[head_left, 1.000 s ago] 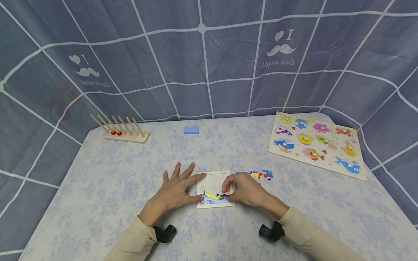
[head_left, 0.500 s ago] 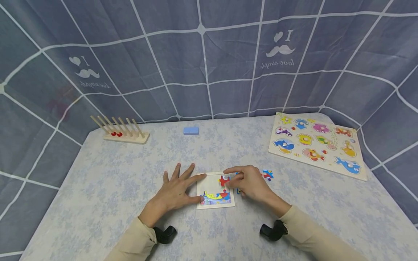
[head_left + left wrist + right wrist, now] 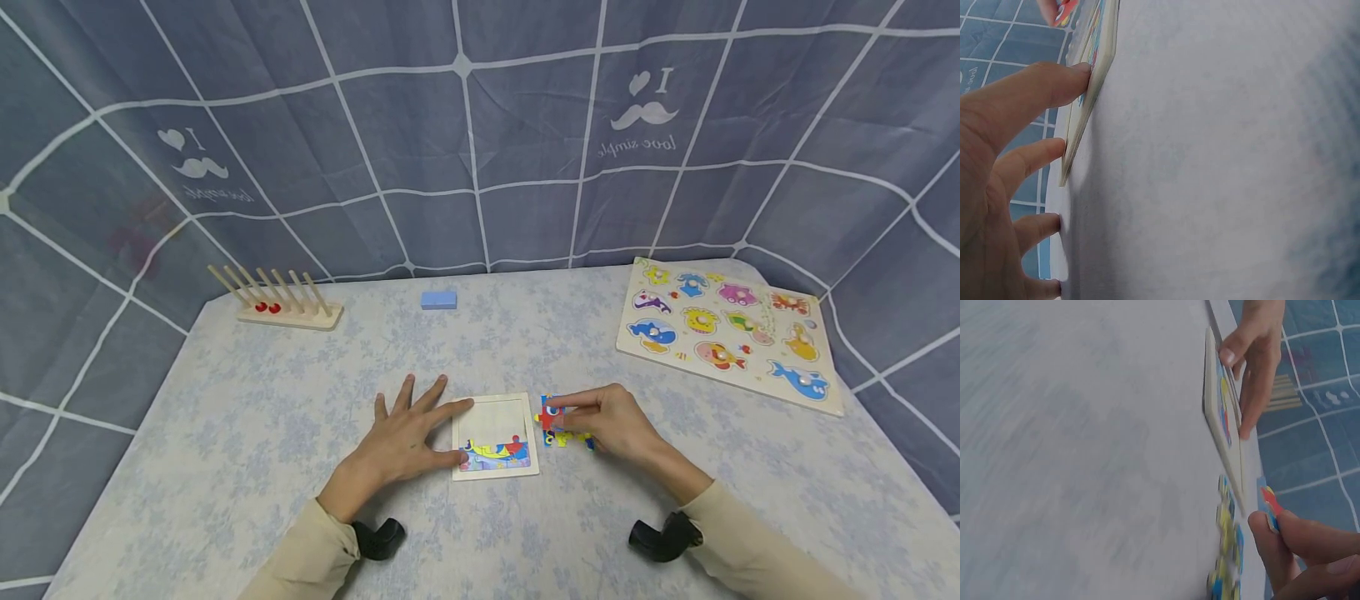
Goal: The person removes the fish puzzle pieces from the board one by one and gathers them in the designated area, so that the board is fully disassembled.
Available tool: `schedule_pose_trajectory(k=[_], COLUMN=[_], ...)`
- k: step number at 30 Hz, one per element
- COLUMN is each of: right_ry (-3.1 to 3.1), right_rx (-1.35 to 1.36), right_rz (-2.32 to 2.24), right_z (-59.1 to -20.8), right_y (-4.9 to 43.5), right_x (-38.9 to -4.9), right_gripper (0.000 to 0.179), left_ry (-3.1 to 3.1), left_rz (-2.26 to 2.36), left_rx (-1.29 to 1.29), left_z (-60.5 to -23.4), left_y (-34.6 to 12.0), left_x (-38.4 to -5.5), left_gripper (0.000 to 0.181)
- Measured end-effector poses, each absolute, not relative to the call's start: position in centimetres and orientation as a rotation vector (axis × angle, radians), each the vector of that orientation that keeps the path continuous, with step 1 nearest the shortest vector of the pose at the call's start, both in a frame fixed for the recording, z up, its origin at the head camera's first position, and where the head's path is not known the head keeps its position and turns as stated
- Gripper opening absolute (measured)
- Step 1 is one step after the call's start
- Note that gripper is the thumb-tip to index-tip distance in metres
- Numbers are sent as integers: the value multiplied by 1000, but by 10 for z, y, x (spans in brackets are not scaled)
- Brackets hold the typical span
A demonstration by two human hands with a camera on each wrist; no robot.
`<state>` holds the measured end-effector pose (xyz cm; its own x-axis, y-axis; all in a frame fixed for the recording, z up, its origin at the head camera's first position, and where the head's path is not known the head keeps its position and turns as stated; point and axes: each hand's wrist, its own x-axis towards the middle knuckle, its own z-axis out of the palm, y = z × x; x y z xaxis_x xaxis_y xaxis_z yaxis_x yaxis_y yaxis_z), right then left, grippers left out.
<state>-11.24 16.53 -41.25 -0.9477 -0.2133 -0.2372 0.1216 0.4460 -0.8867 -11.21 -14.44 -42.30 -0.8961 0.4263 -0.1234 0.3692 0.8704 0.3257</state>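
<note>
My left hand (image 3: 405, 437) lies spread, its thumb on the lower left corner of a wooden puzzle tray (image 3: 498, 476) and its index fingertip at the upper left rim. Along the tray's bottom run joined jigsaw pieces (image 3: 495, 457) in blue, yellow and red; bare wood shows above them. Right of the tray, my right hand (image 3: 615, 421) pinches a red and blue jigsaw piece (image 3: 1270, 501) between thumb and fingers. Beneath it are several loose jigsaw pieces (image 3: 562, 439), partly hidden by that hand.
At the back left stands a wooden peg rack (image 3: 288, 317) with two red beads. A blue block (image 3: 438, 300) sits at the back middle. A knobbed animal puzzle board (image 3: 757, 354) lies at the back right. Behind the table hangs a grey-blue curtain (image 3: 525, 108).
My right hand has moved from the tray's lower right, up over its upper right, then right to the loose pieces, bringing the red piece along. My left hand stays put.
</note>
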Motion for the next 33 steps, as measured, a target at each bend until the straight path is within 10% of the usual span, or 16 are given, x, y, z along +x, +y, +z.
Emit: schedule_pose_trajectory(k=[33], right_ry=[2685], right_rx=[55], right_rz=[-1038], right_z=[-406], right_y=[229], right_x=[-103], right_gripper=[18], left_ry=[2847], left_rz=[450], left_rx=[622], left_z=[-423], left_y=[-145], left_x=[-112], left_gripper=[71])
